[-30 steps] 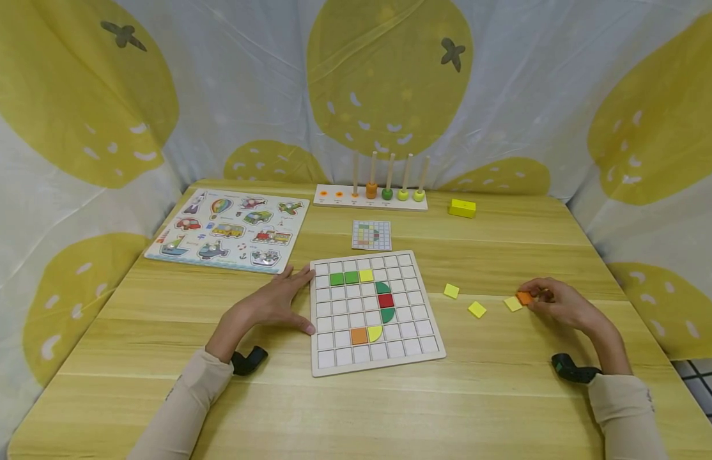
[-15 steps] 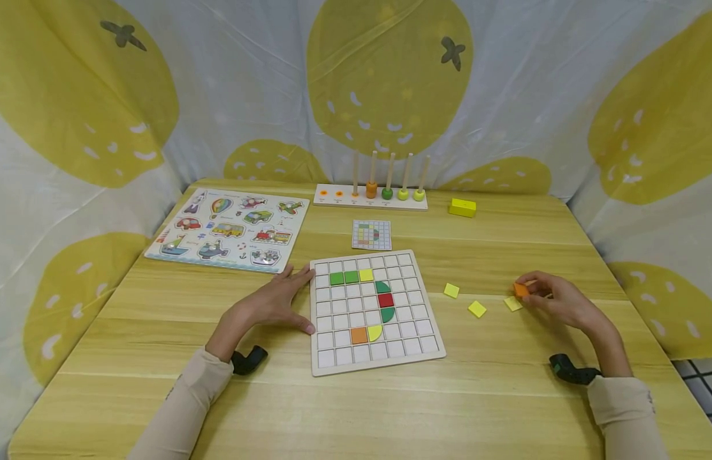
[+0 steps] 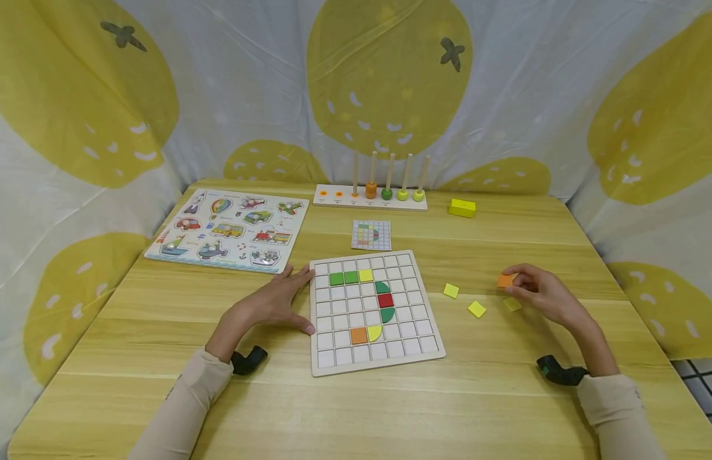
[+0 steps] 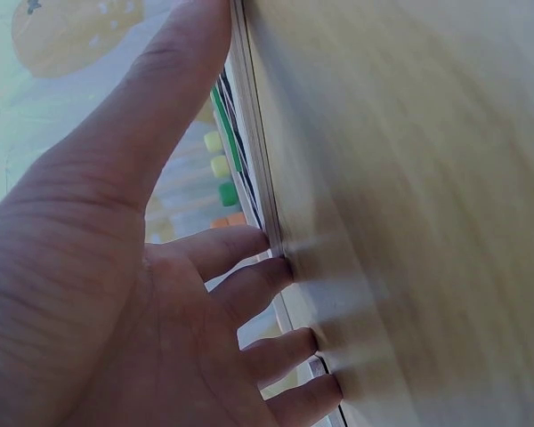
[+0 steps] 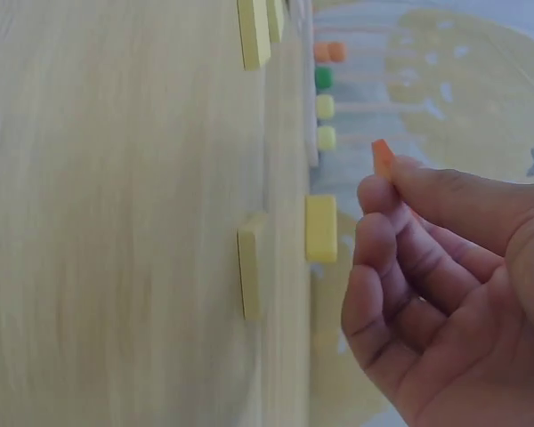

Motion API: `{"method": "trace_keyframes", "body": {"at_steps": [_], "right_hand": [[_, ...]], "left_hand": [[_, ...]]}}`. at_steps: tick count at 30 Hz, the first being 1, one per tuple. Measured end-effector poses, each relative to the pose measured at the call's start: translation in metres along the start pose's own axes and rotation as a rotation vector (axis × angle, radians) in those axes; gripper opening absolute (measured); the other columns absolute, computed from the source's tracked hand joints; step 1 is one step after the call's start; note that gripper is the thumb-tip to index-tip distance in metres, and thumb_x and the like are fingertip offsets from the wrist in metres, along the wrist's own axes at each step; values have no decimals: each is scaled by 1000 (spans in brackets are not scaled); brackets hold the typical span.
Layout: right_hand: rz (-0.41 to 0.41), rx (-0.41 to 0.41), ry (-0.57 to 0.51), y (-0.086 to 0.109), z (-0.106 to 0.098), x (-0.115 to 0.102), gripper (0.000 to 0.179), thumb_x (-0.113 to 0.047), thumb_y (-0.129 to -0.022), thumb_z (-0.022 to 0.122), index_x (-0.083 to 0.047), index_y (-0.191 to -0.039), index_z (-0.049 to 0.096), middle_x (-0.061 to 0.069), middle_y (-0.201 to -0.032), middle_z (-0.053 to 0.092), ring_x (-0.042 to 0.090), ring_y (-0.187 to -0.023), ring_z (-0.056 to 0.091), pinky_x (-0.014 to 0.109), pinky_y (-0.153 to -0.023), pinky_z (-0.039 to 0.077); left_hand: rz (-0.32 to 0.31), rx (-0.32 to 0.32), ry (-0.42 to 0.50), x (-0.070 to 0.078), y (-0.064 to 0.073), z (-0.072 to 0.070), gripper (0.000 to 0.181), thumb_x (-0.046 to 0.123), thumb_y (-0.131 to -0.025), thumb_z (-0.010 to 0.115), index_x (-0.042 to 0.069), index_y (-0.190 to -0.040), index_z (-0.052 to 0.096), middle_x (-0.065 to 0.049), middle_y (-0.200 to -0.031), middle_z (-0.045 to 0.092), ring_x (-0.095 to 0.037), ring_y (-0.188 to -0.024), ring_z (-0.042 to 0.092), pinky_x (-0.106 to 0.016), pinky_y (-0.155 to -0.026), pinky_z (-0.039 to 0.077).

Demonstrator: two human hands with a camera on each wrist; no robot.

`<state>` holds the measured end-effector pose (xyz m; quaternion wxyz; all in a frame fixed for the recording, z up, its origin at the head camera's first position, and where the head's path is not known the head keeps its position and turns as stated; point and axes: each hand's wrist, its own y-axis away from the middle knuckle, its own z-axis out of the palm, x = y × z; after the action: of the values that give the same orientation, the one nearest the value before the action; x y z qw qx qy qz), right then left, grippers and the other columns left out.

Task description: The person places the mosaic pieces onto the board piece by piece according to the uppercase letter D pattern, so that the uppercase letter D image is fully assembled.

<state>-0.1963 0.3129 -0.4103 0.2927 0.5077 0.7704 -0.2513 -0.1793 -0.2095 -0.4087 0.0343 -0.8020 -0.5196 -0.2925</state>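
Note:
Between thumb and fingers my right hand pinches an orange square tile, held above the table in the right wrist view. Just below that hand a yellow tile lies on the wood. Two more yellow tiles, a nearer one and a farther one, rest between it and the white grid board. On the board sit green, yellow, red and orange pieces, some of them quarter-round. My left hand is spread along the board's left edge, thumb and fingertips touching it in the left wrist view.
A small printed pattern card lies behind the board. Farther back stands a peg rack with coloured beads, and a yellow block to its right. A vehicle picture puzzle lies at the back left.
My right hand has lifted the orange tile off the table, away from beside the yellow tile, and carried it a little left and back. The left hand and board have stayed put.

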Motion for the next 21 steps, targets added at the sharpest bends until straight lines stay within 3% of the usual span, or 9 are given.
{"method": "trace_keyframes", "body": {"at_steps": [7,21], "right_hand": [[22,-13,-85,-8,9,-10,35,-8,-93,63,5,-125,55,16,-91,64,15,-73,63,28,-59,51],[29,-114,-158,-26,35,-23,34,-7,-93,62,2,-125,55,15,-94,65,17,-80,62,22,-68,50]], "left_hand": [[5,2,2,-1,-1,1,117,58,-65,80,7,-153,23,-13,-160,13,-42,-145,-2,-61,-113,12],[4,-6,7,0,-1,0,118,57,-65,81,6,-153,22,-12,-160,12,-43,-145,-2,-61,-113,10]]}}
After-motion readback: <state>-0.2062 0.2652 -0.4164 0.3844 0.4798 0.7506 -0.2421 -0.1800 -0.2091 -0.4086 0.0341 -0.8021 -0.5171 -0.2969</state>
